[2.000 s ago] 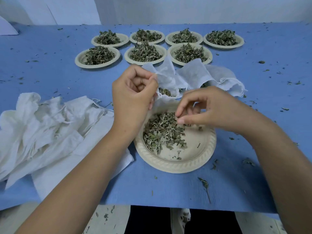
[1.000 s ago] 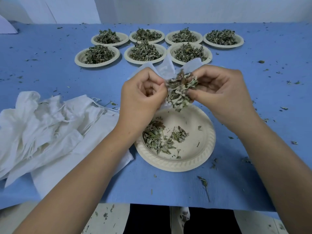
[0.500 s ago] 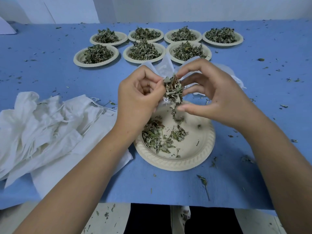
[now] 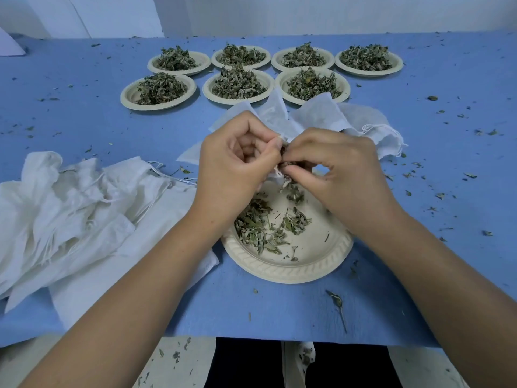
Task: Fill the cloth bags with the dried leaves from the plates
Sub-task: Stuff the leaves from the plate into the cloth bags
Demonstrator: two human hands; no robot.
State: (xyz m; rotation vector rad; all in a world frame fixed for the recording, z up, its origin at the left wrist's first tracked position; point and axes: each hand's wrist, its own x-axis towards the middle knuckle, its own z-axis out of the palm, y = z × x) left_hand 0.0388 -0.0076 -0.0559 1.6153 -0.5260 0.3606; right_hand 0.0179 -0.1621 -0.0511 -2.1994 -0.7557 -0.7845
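Eight round beige paper plates (image 4: pixel 282 271) counted, seven heaped along the blue table (image 4: pixel 84 121) far edge. White cloth bag (image 4: pixel 275 116) pinched by left hand (image 4: pixel 237 163), dried green leaves (image 4: pixel 286 163) by right hand (image 4: pixel 335 169); bag mouth hidden.

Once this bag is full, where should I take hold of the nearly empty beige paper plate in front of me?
Pinch the beige paper plate by its raised, ribbed rim at the near right, coming from the right. The bowl there is bare; the remaining dried leaves lie mostly on its left half, so fingers stay off them.
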